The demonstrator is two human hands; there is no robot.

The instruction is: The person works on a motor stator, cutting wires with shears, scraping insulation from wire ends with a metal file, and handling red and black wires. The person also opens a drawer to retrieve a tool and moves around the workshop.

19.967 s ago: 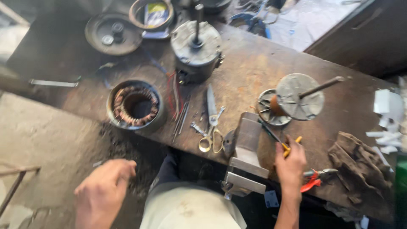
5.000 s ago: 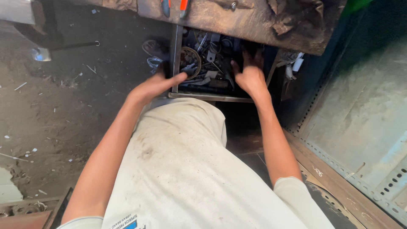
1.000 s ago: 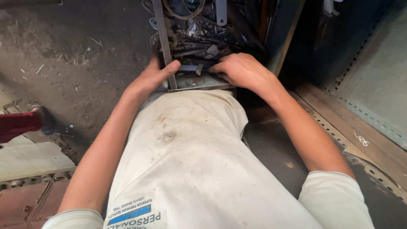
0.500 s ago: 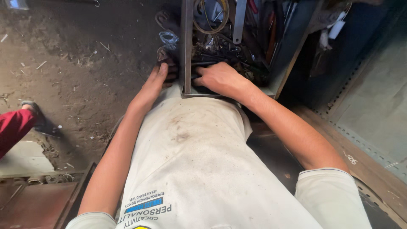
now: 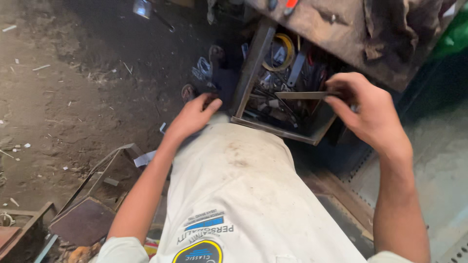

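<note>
— What's different from half a second back?

— The right hand (image 5: 373, 114) has come up out of the open metal drawer of jumbled tools (image 5: 285, 132), its grip pinched on one flat grey metal strip (image 5: 302, 95) held level above the clutter. The left hand (image 5: 192, 117) has slid off to the drawer's left front corner, fingers loose, grasping nothing.

— So something got picked?

— It looks so.

— Counts?

— One strip, one drawer, one yellow coil (image 5: 282, 48) inside, one worn tabletop (image 5: 351, 34) at the far side.
</note>
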